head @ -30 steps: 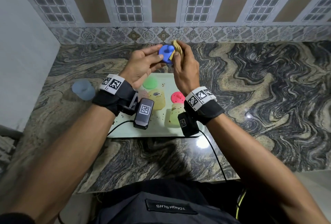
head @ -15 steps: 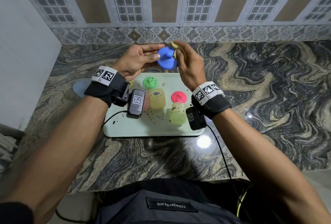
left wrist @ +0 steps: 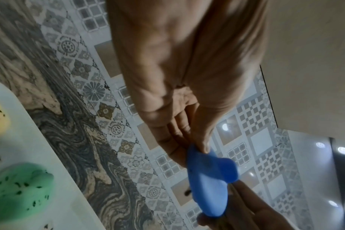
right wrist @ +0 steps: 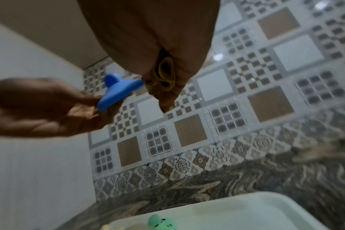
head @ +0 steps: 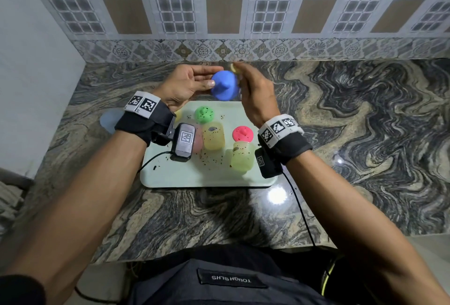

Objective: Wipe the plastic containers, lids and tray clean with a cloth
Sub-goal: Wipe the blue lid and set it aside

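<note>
Bench, dark swirled stone, carrying all items; pale tray near its front edge, flat, dotted with dark specks; on the tray, nearest first: yellow-green container at the right, speckled; yellow container at the centre, speckled; pink lid just behind the yellow-green container; a pinkish container largely hidden by the left wrist camera; green lid toward the tray's far edge, speckled; pale blue container on the bench left of the tray, partly hidden by the left wrist; above the tray's far edge, held in the air: blue lid, knobbed, no specks visible, between the two hands; left hand, thumb and fingers pinching the lid's rim; right hand, fingers curled round a bunched yellow cloth, cloth just beside the lid's opposite rim, contact not clear; patterned tile wall beyond the bench.
</note>
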Demonstrator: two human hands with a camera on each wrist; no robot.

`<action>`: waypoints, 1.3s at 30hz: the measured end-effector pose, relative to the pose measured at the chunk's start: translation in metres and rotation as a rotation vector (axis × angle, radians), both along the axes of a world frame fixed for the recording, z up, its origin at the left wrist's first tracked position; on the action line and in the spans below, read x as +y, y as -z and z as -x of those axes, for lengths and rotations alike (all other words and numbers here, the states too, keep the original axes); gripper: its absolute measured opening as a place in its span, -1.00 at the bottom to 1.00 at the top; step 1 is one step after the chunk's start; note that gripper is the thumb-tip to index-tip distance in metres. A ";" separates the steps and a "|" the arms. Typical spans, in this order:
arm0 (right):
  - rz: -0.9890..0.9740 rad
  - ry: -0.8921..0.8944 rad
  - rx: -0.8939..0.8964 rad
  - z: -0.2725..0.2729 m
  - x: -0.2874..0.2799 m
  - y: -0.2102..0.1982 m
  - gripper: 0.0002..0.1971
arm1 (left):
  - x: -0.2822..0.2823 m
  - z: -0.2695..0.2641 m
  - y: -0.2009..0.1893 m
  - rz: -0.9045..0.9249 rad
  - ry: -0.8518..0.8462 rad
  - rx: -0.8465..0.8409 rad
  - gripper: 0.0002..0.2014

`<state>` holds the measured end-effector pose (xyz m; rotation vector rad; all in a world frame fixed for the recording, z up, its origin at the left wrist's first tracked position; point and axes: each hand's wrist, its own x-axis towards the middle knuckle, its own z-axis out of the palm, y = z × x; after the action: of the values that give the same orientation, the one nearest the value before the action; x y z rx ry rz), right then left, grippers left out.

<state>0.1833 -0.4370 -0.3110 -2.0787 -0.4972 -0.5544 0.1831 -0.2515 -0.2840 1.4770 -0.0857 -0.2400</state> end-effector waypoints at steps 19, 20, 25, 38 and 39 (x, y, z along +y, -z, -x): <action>-0.182 0.024 0.076 0.019 0.011 -0.006 -0.63 | -0.012 -0.005 -0.009 0.199 -0.173 0.013 -0.87; -0.206 0.067 0.098 0.019 0.013 -0.007 -0.63 | -0.018 -0.005 -0.009 0.227 -0.244 0.016 -0.91; -0.231 0.178 0.112 0.013 0.014 -0.008 -0.64 | -0.041 0.005 -0.005 0.189 -0.285 0.019 -0.79; -0.109 -0.068 0.063 0.010 0.001 -0.020 -0.65 | 0.000 -0.003 -0.022 0.019 0.053 -0.041 -0.52; -0.109 -0.074 0.058 0.010 0.002 -0.021 -0.66 | 0.004 -0.005 -0.024 0.005 0.071 -0.045 -0.52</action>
<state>0.1734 -0.4346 -0.2901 -1.9589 -0.4965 -0.4664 0.1878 -0.2472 -0.2599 1.4760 -0.1755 -0.2642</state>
